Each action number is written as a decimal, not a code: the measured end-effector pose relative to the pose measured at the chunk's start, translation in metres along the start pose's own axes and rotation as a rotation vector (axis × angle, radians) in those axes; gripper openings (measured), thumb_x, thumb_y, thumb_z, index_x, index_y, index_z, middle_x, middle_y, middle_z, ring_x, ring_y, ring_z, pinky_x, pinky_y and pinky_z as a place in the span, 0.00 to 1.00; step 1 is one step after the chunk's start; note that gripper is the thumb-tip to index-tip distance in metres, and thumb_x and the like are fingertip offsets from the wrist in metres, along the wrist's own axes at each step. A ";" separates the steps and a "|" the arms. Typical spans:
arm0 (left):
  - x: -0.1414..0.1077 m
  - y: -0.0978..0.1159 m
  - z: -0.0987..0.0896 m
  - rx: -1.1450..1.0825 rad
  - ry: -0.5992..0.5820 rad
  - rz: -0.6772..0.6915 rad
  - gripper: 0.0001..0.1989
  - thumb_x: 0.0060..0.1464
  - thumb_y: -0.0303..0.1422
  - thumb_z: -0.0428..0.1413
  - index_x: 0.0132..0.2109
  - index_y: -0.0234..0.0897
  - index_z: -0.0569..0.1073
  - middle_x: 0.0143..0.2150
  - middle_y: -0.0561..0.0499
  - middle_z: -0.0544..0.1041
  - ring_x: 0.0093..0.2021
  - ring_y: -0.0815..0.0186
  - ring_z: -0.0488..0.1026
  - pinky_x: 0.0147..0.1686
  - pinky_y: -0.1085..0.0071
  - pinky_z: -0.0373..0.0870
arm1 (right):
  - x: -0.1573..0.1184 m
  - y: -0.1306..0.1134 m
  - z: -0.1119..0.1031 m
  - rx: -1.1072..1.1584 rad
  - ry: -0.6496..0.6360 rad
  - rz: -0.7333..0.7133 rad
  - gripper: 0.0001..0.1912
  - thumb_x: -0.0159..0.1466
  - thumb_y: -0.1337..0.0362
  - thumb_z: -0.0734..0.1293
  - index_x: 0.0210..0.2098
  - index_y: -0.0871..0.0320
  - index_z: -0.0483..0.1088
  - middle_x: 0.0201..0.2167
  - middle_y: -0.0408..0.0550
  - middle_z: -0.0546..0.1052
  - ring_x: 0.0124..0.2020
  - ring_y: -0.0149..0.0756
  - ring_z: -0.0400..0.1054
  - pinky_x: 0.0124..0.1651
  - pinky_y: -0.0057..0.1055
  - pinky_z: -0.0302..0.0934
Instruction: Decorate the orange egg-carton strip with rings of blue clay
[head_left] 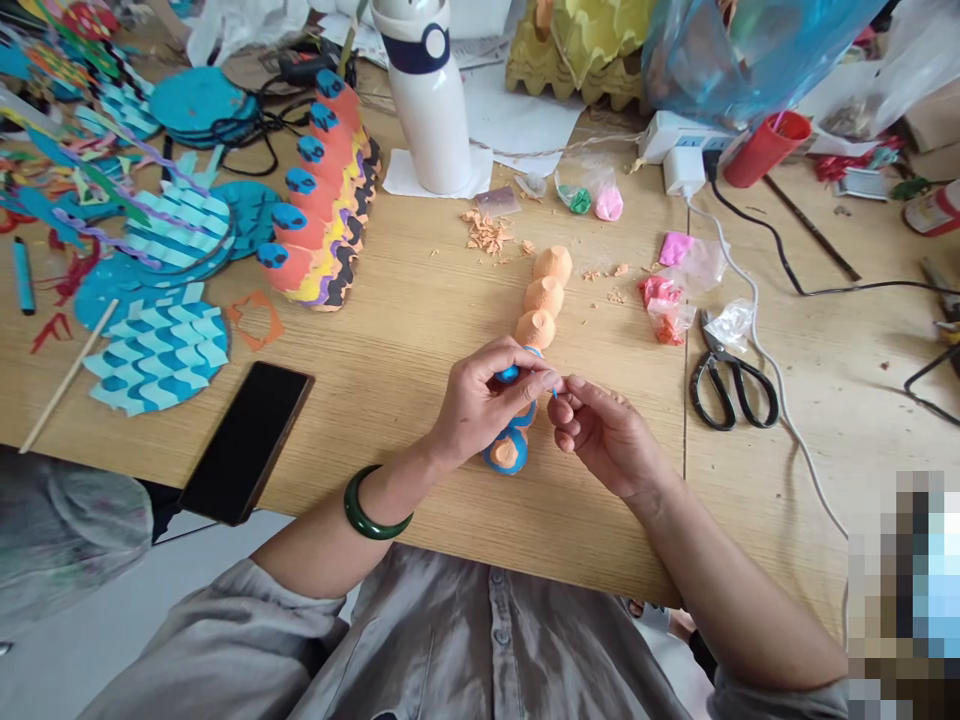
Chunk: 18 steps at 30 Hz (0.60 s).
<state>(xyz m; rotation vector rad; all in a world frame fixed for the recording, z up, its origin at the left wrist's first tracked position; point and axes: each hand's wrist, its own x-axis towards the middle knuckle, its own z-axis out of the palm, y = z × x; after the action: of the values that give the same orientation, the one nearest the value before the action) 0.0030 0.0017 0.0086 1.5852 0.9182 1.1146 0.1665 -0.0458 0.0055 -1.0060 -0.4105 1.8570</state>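
My left hand (487, 395), with a dark green bangle at its wrist, is closed in a pinch above the worktable. My right hand (606, 432) meets it fingertip to fingertip, thumb and forefinger pressed together. A tiny bit of blue clay (555, 393) shows where the fingertips join. Under the left fingers another rounded blue piece (508, 374) is partly hidden. Below the hands lies a row of orange, bumpy egg-carton cups (544, 296). Its near cups carry blue rings (517, 437); the left hand covers its middle.
Black-handled scissors (731, 385) and a white cable lie to the right, near bagged pink and red clay (664, 295). A phone (247, 440) sits at the left table edge. Behind stand a white bottle (431, 110) and a painted orange carton piece (319, 200).
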 end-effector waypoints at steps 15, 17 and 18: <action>0.000 -0.012 -0.007 0.569 0.095 0.560 0.06 0.64 0.31 0.62 0.45 0.41 0.84 0.36 0.52 0.84 0.32 0.72 0.79 0.35 0.77 0.75 | -0.002 -0.012 -0.008 0.226 -0.156 0.125 0.16 0.66 0.53 0.70 0.43 0.58 0.83 0.16 0.34 0.57 0.19 0.27 0.39 0.12 0.15 0.51; 0.001 -0.014 -0.008 0.641 0.109 0.642 0.06 0.64 0.29 0.62 0.46 0.39 0.84 0.36 0.52 0.85 0.34 0.72 0.80 0.36 0.77 0.76 | -0.004 -0.013 -0.006 0.246 -0.171 0.119 0.17 0.69 0.54 0.67 0.45 0.59 0.82 0.16 0.34 0.59 0.18 0.27 0.41 0.12 0.14 0.53; 0.001 -0.015 -0.009 0.665 0.112 0.673 0.06 0.64 0.28 0.62 0.46 0.37 0.83 0.37 0.51 0.85 0.34 0.71 0.81 0.37 0.77 0.77 | -0.005 -0.013 -0.006 0.252 -0.178 0.111 0.17 0.71 0.54 0.66 0.46 0.59 0.82 0.15 0.34 0.59 0.18 0.27 0.41 0.12 0.14 0.53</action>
<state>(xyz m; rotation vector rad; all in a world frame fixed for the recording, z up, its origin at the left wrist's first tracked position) -0.0056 0.0092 -0.0047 2.5203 0.9013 1.4486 0.1797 -0.0443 0.0126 -0.7080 -0.2203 2.0480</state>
